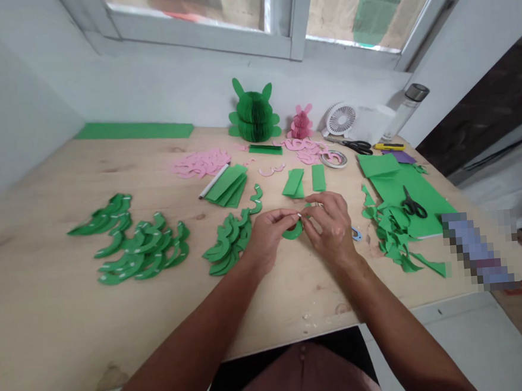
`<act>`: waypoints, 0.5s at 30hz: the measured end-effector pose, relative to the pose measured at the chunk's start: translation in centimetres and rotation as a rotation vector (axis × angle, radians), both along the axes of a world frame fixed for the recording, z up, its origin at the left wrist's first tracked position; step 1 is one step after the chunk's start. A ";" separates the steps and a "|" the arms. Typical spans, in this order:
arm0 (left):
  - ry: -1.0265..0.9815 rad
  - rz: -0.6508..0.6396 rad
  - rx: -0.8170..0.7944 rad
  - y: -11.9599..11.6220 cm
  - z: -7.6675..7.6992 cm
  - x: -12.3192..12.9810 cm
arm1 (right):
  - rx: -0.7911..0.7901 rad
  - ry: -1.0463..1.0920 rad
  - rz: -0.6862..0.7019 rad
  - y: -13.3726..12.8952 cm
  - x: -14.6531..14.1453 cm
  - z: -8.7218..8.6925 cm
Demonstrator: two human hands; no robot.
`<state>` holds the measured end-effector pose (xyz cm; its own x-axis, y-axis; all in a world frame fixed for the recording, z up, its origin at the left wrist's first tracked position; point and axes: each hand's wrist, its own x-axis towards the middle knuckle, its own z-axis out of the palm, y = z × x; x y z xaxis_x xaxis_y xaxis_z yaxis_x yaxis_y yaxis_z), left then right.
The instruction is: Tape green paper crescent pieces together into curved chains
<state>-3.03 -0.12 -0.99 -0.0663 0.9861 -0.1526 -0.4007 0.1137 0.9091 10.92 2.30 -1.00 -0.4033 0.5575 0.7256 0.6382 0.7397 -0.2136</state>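
Note:
My left hand (266, 237) pinches a small curved green paper cutout (293, 232) just above the table. The fingertips of my right hand (333, 225) close on a tiny white strip (299, 215) at the cutout's upper edge, which looks like tape. My fingers hide part of the cutout. Beside my left hand lies a heap of wavy green cutouts (228, 242). Farther left, another heap of green cutouts (144, 248) carries small white strips. A blue-handled tool (356, 233) lies partly hidden beside my right hand.
Green scraps (392, 228) and black scissors (412, 204) lie at right, on and beside green sheets (426, 193). Pink cutouts (202, 162), a tape roll (333, 159), a green honeycomb paper figure (254, 117), a pink one (301, 124) and a white fan (341, 119) stand or lie farther back.

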 end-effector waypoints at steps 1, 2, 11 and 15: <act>-0.002 -0.002 -0.002 0.0 0.0 0.0 | 0.002 -0.004 -0.004 0.0 0.0 0.0; -0.004 -0.004 -0.002 0.0 0.0 0.0 | 0.003 -0.007 -0.006 0.0 0.0 0.0; -0.005 -0.005 0.000 -0.1 0.2 0.0 | 0.009 -0.030 -0.010 -0.1 0.0 0.4; -0.002 0.005 0.007 -0.1 0.2 0.0 | 0.018 -0.044 0.003 -0.1 0.0 0.4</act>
<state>-3.03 -0.21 -0.77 -0.0710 0.9868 -0.1455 -0.4033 0.1051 0.9090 10.92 2.15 -0.65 -0.4371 0.5433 0.7168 0.6441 0.7453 -0.1722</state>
